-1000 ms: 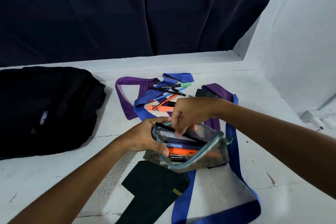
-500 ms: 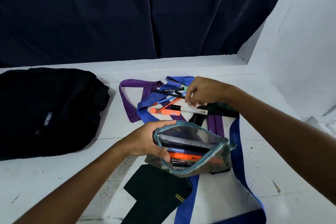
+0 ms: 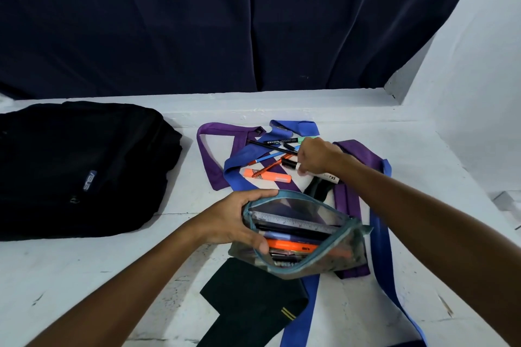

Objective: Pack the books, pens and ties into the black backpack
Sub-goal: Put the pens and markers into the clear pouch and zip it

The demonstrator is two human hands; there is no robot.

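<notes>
Between the thumb and fingers of the left hand [image 3: 235, 221], the near-left end of a clear pencil pouch [image 3: 304, 236] with a teal zip edge is being held, the thumb curling over its near rim and the fingers wrapping the far rim, so the mouth is gaping wide upward. Inside the pouch a grey ruler [image 3: 293, 219] is lying along the far wall, with an orange highlighter [image 3: 291, 245] and several dark pens beneath it.

Beyond those fingers, the right hand [image 3: 317, 156] is reaching over the pile of loose pens [image 3: 277, 146], its fingers curled tight and pinching a white marker [image 3: 324, 176] with a black cap; the marker's printed end is sticking out under the wrist. Just left of those fingertips a second orange highlighter [image 3: 267, 175] is lying on the table, crossed by a thin red pen [image 3: 270, 167], and slim black, blue and green-capped pens are fanning out just beyond the knuckles.

Under the pens and pouch, a purple tie [image 3: 208, 158] and a blue tie [image 3: 383, 248] are sprawling in loops across the white table [image 3: 84, 270]. Nearer than the left thumb, a dark green tie [image 3: 253, 301] with a small yellow stripe is lying flat.

Well off to the left of the left hand, the black backpack [image 3: 81, 169] is lying on its back on the table, apart from everything else. A dark blue curtain [image 3: 225, 22] is hanging behind.
</notes>
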